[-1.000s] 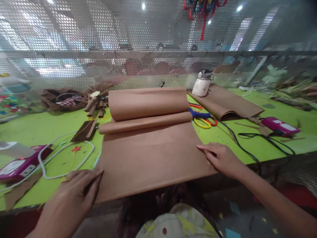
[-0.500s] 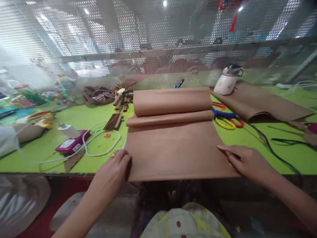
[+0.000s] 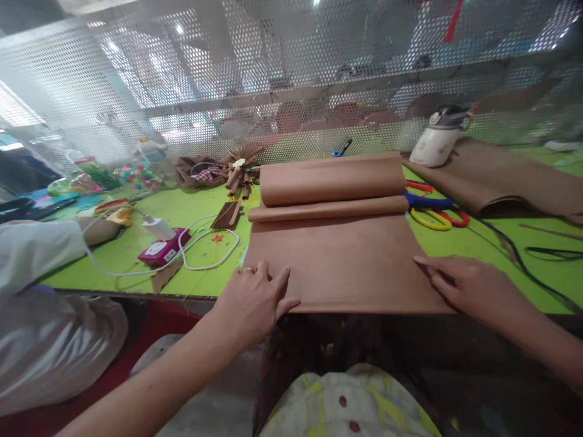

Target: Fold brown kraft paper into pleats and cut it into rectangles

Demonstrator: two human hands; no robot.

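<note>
A wide sheet of brown paper [image 3: 337,261] lies flat on the green table [image 3: 191,209], its far end curled into a roll [image 3: 332,182]. My left hand [image 3: 252,297] rests on the sheet's near left corner, fingers spread flat, a ring on one finger. My right hand [image 3: 469,285] lies flat on the near right edge of the sheet, fingers stretched out. Neither hand holds anything.
Blue, yellow and red scissors [image 3: 432,209] lie right of the roll. A white iron [image 3: 439,136] stands on more brown paper [image 3: 505,176] at the back right. A pink device [image 3: 164,249] with white cable sits left. A person's white sleeve [image 3: 40,246] rests at far left. Perforated metal screen [image 3: 291,79] behind.
My left hand moved from the sheet's left edge onto its near left corner and spread flat. The view swung left, bringing a person's sleeve into sight. My right hand stayed on the right edge.
</note>
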